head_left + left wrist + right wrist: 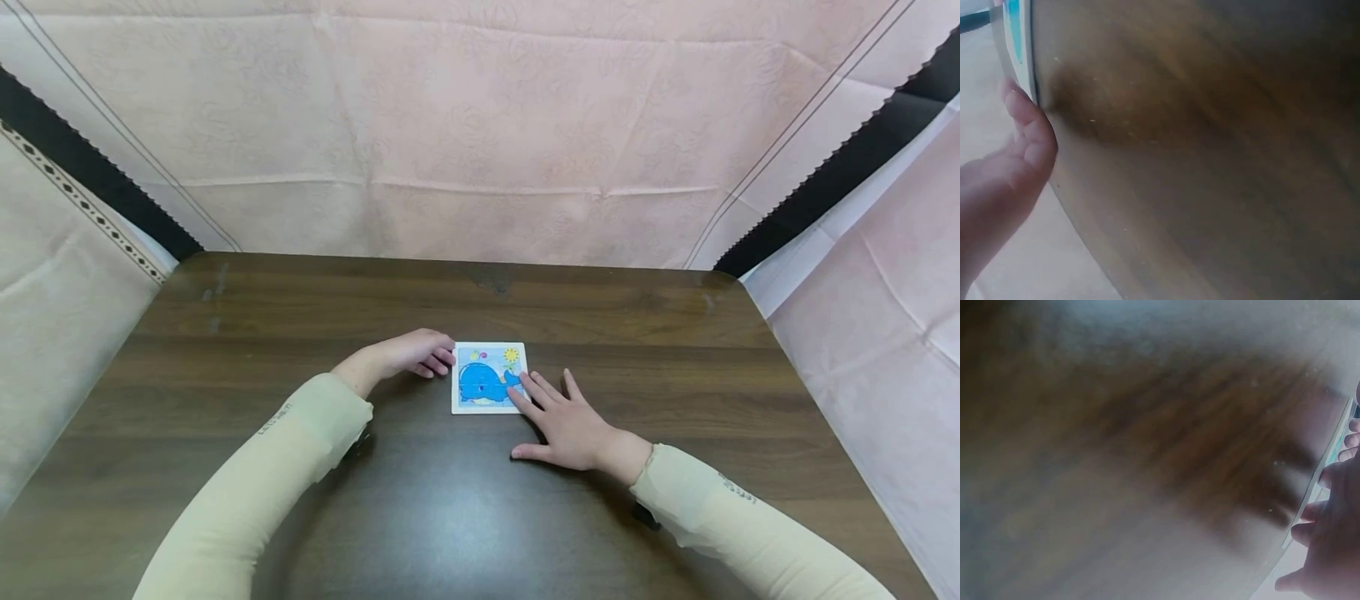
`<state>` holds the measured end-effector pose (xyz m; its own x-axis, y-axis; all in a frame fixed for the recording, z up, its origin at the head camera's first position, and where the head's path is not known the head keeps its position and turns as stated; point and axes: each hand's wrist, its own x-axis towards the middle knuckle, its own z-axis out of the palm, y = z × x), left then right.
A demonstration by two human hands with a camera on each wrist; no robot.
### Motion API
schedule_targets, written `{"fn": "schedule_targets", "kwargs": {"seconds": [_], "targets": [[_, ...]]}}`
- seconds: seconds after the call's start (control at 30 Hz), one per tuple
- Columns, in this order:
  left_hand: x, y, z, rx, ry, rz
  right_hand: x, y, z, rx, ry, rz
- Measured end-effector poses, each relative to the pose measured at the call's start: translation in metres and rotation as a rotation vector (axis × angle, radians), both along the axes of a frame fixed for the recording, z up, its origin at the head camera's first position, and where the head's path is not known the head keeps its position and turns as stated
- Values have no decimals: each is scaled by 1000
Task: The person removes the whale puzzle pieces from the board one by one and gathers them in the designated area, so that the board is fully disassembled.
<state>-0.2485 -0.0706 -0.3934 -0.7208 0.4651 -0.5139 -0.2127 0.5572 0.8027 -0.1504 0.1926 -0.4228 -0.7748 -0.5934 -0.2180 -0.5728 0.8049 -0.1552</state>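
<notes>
A flat, square picture board with a white border lies on the brown table, showing a blue whale and a yellow sun. At its left edge is my left hand, fingers loosely bent and the fingertips at the border. My right hand lies palm down at the lower right, its fingers spread and some fingertips resting on the board's right side. In the left wrist view, a strip of the board shows beyond the hand. Only the board's thin edge appears beside the fingers in the right wrist view.
The dark wood-grain table reaches back to a pale pink cloth hanging behind it. More cloth hangs at both sides, with black bands at the corners.
</notes>
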Motion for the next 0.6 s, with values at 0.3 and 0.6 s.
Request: {"fn": "schedule_targets", "kwargs": {"seconds": [0.3, 0.6], "targets": [[2, -1, -1, -2, -19, -55, -1, 1, 0, 2, -4, -2], [0, 0, -1, 13, -38, -60, -1, 2, -3, 1, -5, -6]]}}
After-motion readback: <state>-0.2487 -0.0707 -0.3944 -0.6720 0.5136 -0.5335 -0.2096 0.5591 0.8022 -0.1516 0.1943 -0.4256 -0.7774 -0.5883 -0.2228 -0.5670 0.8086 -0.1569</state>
